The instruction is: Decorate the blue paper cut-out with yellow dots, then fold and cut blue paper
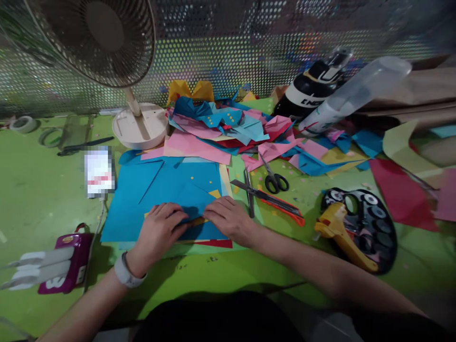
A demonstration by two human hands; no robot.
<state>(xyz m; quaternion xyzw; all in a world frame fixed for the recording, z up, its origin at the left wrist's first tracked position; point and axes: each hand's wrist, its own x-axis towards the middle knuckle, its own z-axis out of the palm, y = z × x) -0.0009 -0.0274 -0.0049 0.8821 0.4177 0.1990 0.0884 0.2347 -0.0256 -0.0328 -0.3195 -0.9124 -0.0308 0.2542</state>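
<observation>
Green tabletop [32,190] runs back to a perforated metal wall, cluttered with craft scraps. Both hands press flat on a blue sheet [160,190] at the near edge: the left hand [158,232], a white band on its wrist, and the right hand [230,219] meet fingertip to fingertip over a folded strip, fingers spread, gripping nothing. Just right of the right hand lie open scissors [249,190] and an orange cutter [285,209]; small black scissors [274,179] sit beyond. Farther right rests a paint palette [377,223]. Behind the hands rises a paper pile [221,128], beside a fan [107,42].
</observation>
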